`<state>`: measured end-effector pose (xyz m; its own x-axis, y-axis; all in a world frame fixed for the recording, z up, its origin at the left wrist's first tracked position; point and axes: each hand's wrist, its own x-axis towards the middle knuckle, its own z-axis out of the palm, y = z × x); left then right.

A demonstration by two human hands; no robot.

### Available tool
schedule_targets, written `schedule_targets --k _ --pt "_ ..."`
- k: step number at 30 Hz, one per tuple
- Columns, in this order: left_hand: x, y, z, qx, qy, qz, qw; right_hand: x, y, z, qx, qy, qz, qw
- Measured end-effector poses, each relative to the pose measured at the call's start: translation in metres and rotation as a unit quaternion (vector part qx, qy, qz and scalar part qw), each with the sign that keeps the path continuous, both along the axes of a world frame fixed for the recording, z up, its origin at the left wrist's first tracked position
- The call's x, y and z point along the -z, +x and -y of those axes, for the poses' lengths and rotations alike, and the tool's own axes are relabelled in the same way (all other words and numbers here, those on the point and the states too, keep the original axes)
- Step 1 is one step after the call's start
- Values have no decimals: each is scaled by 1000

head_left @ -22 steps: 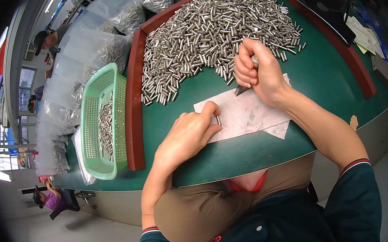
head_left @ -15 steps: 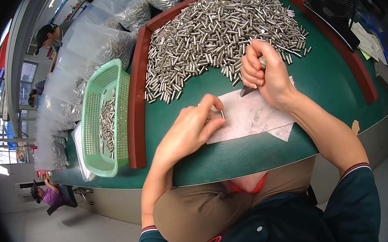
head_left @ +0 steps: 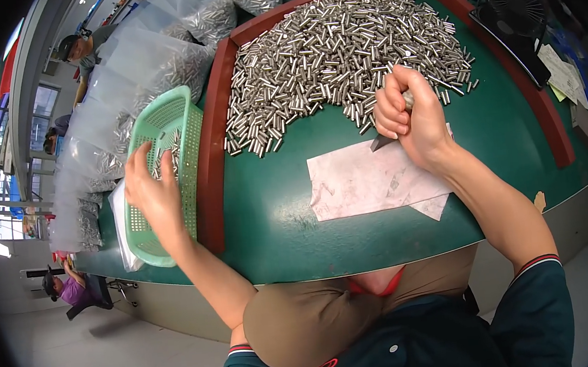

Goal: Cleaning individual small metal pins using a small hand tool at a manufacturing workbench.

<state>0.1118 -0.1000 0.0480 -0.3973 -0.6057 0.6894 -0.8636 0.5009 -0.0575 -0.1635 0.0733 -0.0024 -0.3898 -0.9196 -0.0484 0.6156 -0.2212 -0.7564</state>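
Note:
My left hand hangs over the green plastic basket, its fingers spread and nothing visible between them. Short metal pins lie in the basket, partly hidden by that hand. My right hand is closed in a fist around a knife-like tool with a dark flat blade; the handle is mostly covered by the fingers. Below the blade, a stained pale pink cloth lies on the green tabletop. A large heap of shiny metal pins spreads beyond both hands.
A dark red wooden border frames the work area. Clear bags of pins line the left and back. At the right stand a black fan and papers. Other people are at the far left.
My left hand has moved left from the cloth to over the basket, and its fingers have opened; the pin it pinched no longer shows there. My right hand keeps its grip near the cloth.

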Motion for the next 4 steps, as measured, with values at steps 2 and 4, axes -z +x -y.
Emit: schedule_targets --k 2,4 --pt "8 -38 -8 130 30 -66 989 2 -1 0 5 8 -2 1000" --pt "17 -62 -18 201 58 -83 974 4 -4 -2 8 9 -4 1000"
